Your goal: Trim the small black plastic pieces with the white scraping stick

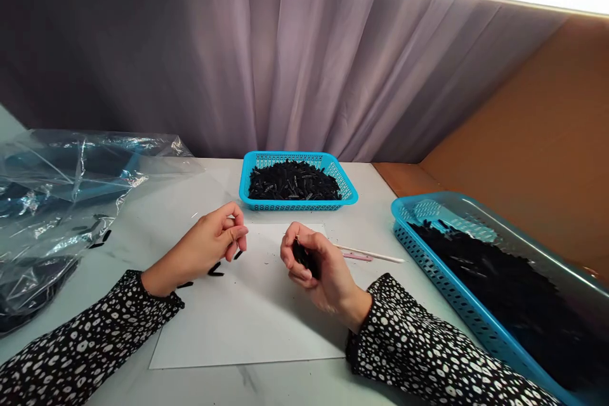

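My left hand (221,233) is above the white sheet (266,330), thumb and fingers pinched together. Whatever may be between its fingertips is too small to make out. Just below it, a few thin black strips (216,271) lie on the sheet, and one shows right under the fingers. To the right, my right hand (323,266) is curled round a bunch of small black strips (304,259), which show between thumb and fingers. The two hands are apart. Both sleeves are black with white spots.
A blue basket (299,207) heaped with black strips stands at the back. A larger blue basket (457,295) of black pieces is at the right. Thin sticks (375,254) lie beside my right hand. A clear plastic bag (61,196) covers the left side.
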### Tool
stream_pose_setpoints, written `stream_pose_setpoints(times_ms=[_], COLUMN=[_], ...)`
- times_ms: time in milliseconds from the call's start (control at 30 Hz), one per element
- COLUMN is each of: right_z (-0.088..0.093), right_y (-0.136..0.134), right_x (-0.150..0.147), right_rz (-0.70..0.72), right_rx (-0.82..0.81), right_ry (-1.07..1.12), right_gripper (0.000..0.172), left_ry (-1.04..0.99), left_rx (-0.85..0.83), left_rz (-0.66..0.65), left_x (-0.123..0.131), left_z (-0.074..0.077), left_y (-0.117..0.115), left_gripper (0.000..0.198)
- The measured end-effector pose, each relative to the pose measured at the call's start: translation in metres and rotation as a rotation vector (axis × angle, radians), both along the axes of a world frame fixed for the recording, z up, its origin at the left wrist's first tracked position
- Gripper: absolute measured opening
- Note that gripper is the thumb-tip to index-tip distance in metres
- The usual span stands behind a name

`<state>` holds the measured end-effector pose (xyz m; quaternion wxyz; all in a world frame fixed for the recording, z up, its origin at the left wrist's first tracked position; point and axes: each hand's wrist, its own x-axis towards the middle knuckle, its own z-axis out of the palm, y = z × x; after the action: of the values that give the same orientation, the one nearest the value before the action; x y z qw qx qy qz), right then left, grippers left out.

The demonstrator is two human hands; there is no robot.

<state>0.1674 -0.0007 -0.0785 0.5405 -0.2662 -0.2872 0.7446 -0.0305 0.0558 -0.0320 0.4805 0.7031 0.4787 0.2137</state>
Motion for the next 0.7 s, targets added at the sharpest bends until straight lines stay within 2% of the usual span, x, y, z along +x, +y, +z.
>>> stream_pose_setpoints(times_ms=[133,300,433,533,700], right_z=[-0.003,-0.012,-0.014,-0.011,-0.008], right_y=[0.001,0.003,0.002,-0.001,-0.005], right_x=[-0.002,-0.003,-0.004,-0.004,-0.002], right_rz=[-0.106,-0.227,-0.268,-0.25,-0.338], right_rx=[0.074,0.305,0.443,0.486,0.53], right_ry=[-0.246,-0.57,-0.615,-0.609,-0.721], right_gripper=[0.031,0.024,0.018,0.013,0.015], left_ry=[-0.183,-0.169,-0.111,-0.045,0.02], left_rx=[-0.168,-0.173,-0.12,-0.037,0.036], left_rz=[-0.021,-0.06,-0.099,-0.126,-0.154], left_x=[0.009,0.014,0.016,0.016,0.015], left_z=[0.006,0.012,0.011,0.011,0.015], left_y=[-0.014,-0.029,-0.034,-0.037,-0.04], left_gripper=[0.011,0.028,0.038,0.04,0.046])
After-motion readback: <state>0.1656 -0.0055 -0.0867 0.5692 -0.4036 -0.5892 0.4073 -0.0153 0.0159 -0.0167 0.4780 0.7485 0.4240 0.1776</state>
